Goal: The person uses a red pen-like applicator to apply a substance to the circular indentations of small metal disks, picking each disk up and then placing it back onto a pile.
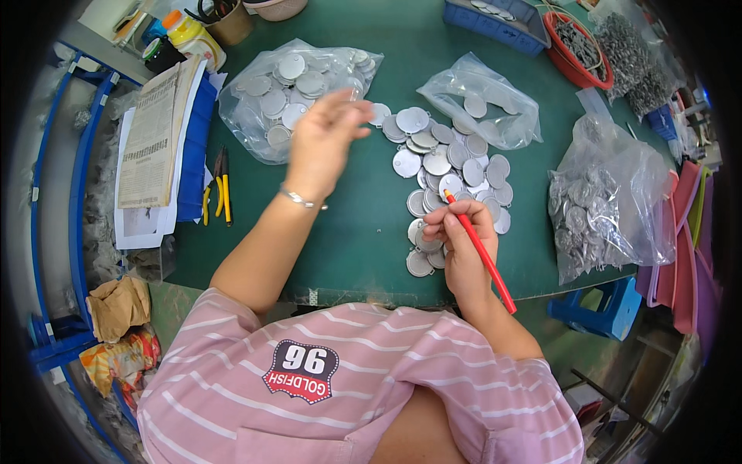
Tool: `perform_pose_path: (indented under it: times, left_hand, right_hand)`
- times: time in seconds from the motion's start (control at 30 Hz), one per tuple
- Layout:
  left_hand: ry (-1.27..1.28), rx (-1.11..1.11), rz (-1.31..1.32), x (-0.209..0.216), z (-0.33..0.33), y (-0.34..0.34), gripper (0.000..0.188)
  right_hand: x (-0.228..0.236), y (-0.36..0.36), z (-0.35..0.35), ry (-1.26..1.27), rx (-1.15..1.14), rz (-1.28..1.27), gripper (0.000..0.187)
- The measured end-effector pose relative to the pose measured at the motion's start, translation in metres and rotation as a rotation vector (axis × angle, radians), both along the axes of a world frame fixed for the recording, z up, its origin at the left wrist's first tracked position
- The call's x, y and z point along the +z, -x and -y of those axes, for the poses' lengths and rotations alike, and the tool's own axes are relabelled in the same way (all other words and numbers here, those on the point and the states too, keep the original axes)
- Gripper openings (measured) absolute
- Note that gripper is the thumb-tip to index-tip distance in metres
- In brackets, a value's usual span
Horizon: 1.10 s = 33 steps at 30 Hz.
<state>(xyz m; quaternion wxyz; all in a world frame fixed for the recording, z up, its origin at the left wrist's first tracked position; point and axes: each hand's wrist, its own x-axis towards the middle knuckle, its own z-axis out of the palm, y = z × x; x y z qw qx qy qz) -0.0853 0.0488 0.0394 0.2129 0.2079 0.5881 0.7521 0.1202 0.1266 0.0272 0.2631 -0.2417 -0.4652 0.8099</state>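
My right hand (470,232) pinches a red pencil (488,268) with a yellowish tip. That tip reaches the near part of a loose pile of round silver metal discs (437,160), many with small tabs on the rim. Over the near edge of a clear plastic bag (255,124) of similar discs, my left hand (325,135) is raised, slightly blurred. Its fingers are loosely bent and apart, with nothing visible in them. Beside its fingertips is a single disc (379,114), left of the pile.
Another clear bag (502,116) lies behind the pile; a bag of metal parts (591,209) sits right. Yellow-handled pliers (224,189) lie left, by papers (151,147) and a blue tray. A blue bin (498,27) and red basket (576,50) stand far right; a blue stool (599,309) below.
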Motion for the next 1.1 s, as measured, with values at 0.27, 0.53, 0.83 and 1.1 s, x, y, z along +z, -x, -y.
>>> perform_pose_path:
  times: [0.27,0.53,0.83,1.1]
  left_hand:
    - [0.717,-0.099,-1.275,-0.066,-0.034,0.021,0.039]
    - [0.681,-0.312,-1.348,-0.033,0.022,-0.032,0.036]
    - [0.237,-0.312,0.190,-0.024,0.027,-0.062,0.021]
    - [0.543,-0.558,-0.903,-0.028,0.033,-0.086,0.049]
  right_hand:
    - [0.005,-0.003,0.000,-0.034,-0.001,0.033,0.008]
    - [-0.004,0.000,0.001,-0.028,0.019,0.034,0.008]
    - [-0.010,0.008,0.001,-0.416,0.084,0.190,0.020]
    - [-0.011,0.006,-0.006,-0.352,-0.024,0.122,0.015]
